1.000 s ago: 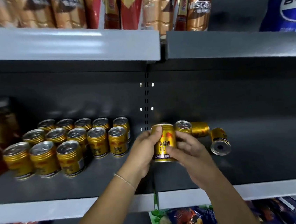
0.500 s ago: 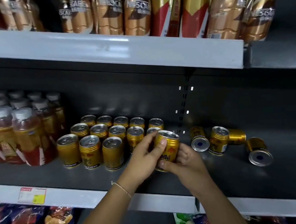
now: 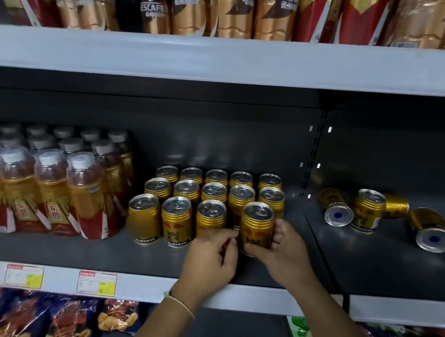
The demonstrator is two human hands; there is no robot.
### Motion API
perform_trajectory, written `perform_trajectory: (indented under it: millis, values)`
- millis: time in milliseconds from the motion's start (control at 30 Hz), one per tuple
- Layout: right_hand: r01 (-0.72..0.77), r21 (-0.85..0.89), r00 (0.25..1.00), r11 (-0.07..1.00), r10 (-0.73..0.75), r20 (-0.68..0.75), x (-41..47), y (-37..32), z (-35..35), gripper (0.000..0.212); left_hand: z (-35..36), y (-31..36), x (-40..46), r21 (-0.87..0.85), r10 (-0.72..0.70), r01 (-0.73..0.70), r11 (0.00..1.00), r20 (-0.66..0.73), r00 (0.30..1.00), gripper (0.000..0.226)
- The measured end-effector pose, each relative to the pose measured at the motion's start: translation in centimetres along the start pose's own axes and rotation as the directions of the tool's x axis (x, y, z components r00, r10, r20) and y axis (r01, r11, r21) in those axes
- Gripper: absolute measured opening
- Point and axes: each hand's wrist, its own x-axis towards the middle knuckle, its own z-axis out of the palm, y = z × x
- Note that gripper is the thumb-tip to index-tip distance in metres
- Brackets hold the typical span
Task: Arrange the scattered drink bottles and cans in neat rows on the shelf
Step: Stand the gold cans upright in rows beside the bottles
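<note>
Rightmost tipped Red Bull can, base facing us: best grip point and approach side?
Grip the rightmost tipped can across its ribbed gold side wall, coming from above. It lies on its side on the shelf, silver base toward the camera, with bare shelf around it, so fingers can likely straddle the barrel; the flat base offers little hold.

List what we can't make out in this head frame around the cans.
- Base of the held Red Bull can: covered by the left hand and right hand, so whether it touches the shelf is unclear.
- Lying can behind the upright loose can: mostly hidden.
- Price tags: print too small.
- Nescafé bottles: tops cut by the frame edge.
- Rear bottle rows: blurred.
</note>
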Motion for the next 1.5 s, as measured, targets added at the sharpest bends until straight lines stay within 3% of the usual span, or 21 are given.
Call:
perform_trajectory:
  millis: [967, 1500]
  values:
    - [-0.024, -0.21, 1.0, 0.977, 0.022, -0.008, 0.2, 0.2, 2.5, 0.07, -0.1, -0.9, -0.7, 0.208, -0.037, 0.012, 0.978, 0.118, 0.992, 0.03]
    - [-0.021, -0.254, 1.0, 0.967, 0.026, 0.015, 0.1, 0.4, 2.5, 0.071, -0.1, -0.8, -0.8, 0.184, -0.037, 0.011, 0.983, 0.138, 0.99, 0.037]
